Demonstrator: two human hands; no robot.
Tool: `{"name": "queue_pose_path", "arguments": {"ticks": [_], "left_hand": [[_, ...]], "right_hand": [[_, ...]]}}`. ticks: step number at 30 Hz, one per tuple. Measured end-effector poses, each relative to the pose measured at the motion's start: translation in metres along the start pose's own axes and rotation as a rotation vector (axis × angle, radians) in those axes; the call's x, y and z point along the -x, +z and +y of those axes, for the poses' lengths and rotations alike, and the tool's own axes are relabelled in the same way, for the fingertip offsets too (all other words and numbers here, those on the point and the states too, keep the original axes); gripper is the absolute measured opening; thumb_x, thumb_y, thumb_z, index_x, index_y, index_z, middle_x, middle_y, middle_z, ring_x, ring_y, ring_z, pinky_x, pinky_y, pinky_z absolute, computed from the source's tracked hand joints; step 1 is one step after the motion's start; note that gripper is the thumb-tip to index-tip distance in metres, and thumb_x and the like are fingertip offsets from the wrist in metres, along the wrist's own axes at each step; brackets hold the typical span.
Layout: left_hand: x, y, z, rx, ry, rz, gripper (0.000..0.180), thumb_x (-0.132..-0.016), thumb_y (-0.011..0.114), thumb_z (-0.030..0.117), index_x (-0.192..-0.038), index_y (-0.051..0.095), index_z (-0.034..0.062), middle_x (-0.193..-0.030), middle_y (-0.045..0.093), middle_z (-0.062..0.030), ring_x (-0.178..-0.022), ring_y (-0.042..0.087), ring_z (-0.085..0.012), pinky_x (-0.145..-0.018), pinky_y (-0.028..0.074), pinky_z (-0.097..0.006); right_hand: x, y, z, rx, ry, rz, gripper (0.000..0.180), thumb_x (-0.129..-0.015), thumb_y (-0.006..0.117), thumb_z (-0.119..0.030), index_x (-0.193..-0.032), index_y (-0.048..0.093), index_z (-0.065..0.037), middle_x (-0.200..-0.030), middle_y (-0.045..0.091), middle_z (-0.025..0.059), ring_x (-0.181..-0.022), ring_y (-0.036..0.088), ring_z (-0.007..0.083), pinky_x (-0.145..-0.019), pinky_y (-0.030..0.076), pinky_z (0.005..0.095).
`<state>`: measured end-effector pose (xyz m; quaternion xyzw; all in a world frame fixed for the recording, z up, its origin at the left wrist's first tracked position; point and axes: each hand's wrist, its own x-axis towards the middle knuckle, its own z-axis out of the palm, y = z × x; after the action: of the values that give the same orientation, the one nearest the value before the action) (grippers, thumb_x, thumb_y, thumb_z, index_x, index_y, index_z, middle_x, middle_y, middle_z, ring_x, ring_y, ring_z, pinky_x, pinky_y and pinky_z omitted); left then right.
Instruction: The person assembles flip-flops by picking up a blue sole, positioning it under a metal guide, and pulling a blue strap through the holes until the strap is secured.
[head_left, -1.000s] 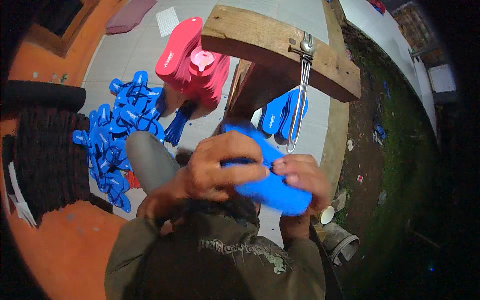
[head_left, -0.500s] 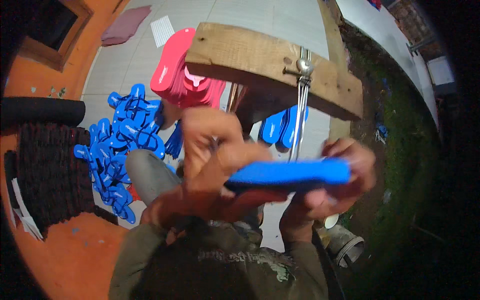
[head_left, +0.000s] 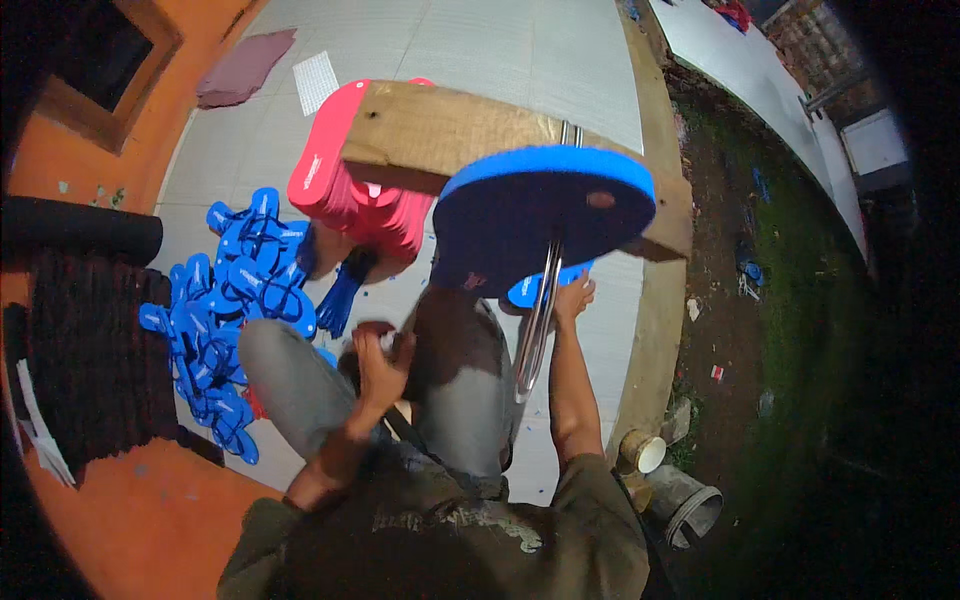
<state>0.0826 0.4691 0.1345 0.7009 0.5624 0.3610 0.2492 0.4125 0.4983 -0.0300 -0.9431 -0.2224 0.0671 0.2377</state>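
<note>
A blue flip-flop sole (head_left: 548, 215) with a dark underside hangs at the wooden beam (head_left: 450, 125), in front of its right half. A bent metal rod (head_left: 540, 345) runs down past the sole. Below, my right hand (head_left: 574, 298) reaches to the blue soles (head_left: 524, 292) on the floor, its fingers at their right edge; the hanging sole partly covers them. My left hand (head_left: 380, 370) is over my lap between the knees, thumb apart from the half-curled fingers, with nothing clearly visible in it.
Finished blue flip-flops (head_left: 215, 320) lie heaped on the left, beside a bundle of blue straps (head_left: 347, 292). Stacked pink soles (head_left: 330, 160) stand behind the straps. Dark stacked sheets (head_left: 100, 340) are at the far left. A bucket (head_left: 690, 505) sits at the lower right, by the floor's edge.
The blue sole has left my hands and now hangs at the beam by the rod. My right hand has moved down to the floor soles; my left has dropped toward my lap.
</note>
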Motion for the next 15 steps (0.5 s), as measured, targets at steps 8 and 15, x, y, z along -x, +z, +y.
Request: {"name": "queue_pose_path", "arguments": {"ticks": [8, 15], "left_hand": [[0.016, -0.003, 0.039, 0.201, -0.206, -0.374, 0.027, -0.074, 0.066, 0.020, -0.091, 0.056, 0.0021, -0.081, 0.060, -0.0106, -0.070, 0.059, -0.0239, -0.061, 0.047, -0.032], [-0.003, 0.033, 0.119, 0.303, -0.198, -0.376, 0.046, -0.076, 0.062, 0.035, -0.108, 0.051, 0.0029, -0.096, 0.057, -0.0174, -0.089, 0.057, -0.0296, -0.076, 0.044, -0.036]], "right_hand": [[0.028, -0.052, 0.014, -0.429, 0.064, -0.072, 0.082, -0.062, 0.075, -0.031, -0.124, 0.032, 0.000, -0.116, 0.045, 0.0200, -0.106, 0.045, 0.0328, -0.089, 0.037, 0.0397], [0.239, -0.221, -0.009, -0.599, -0.124, -0.598, 0.087, -0.060, 0.077, -0.026, -0.127, 0.026, -0.001, -0.120, 0.036, 0.0174, -0.109, 0.038, 0.0269, -0.091, 0.032, 0.0381]]}}
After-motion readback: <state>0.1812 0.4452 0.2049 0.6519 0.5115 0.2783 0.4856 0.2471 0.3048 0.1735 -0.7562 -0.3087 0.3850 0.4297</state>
